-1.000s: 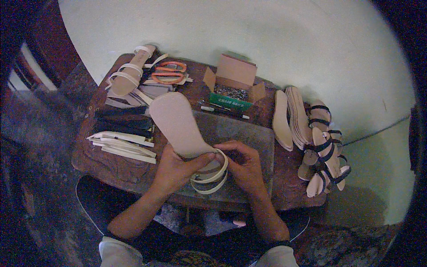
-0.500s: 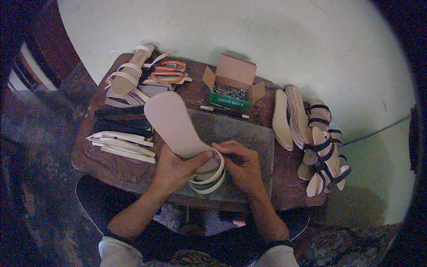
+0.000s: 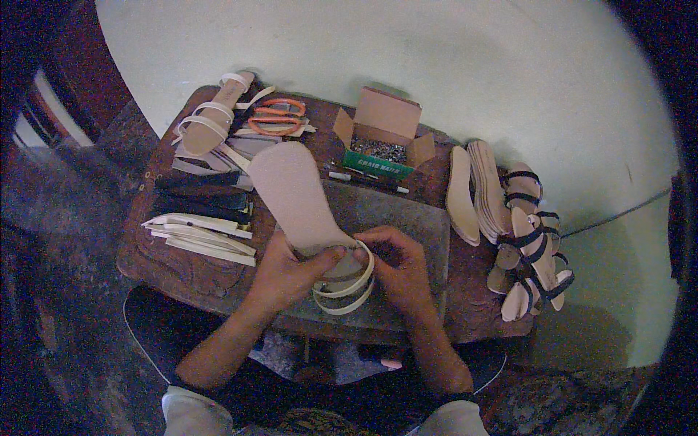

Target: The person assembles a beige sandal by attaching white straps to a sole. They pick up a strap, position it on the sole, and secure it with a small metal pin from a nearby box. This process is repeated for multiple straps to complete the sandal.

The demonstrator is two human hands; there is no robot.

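Over the middle of the work board sits a pale beige sandal sole (image 3: pixel 294 192), its wide end pointing away to the upper left. My left hand (image 3: pixel 294 269) is closed around its narrower part, thumb across the surface. Two cream straps (image 3: pixel 347 294) loop out from the near end. At the right edge of the sole, my right hand (image 3: pixel 395 265) pinches a strap where it meets the sole; its fingertips are partly hidden. A grey slab (image 3: pixel 407 218) lies beneath both hands.
On the wooden table (image 3: pixel 145 269), a finished cream sandal (image 3: pixel 211 127), orange-handled scissors (image 3: pixel 276 120) and cream strap pieces (image 3: pixel 200 236) lie left. An open box of small nails (image 3: pixel 378 156) and a marker (image 3: pixel 367 182) stand behind. Stacked soles (image 3: pixel 486 192) and black-strapped sandals (image 3: pixel 534 243) fill the right.
The sole has shifted slightly to the right and turned a little more upright, and the straps have swung with it. Both hands have moved only a little with it.
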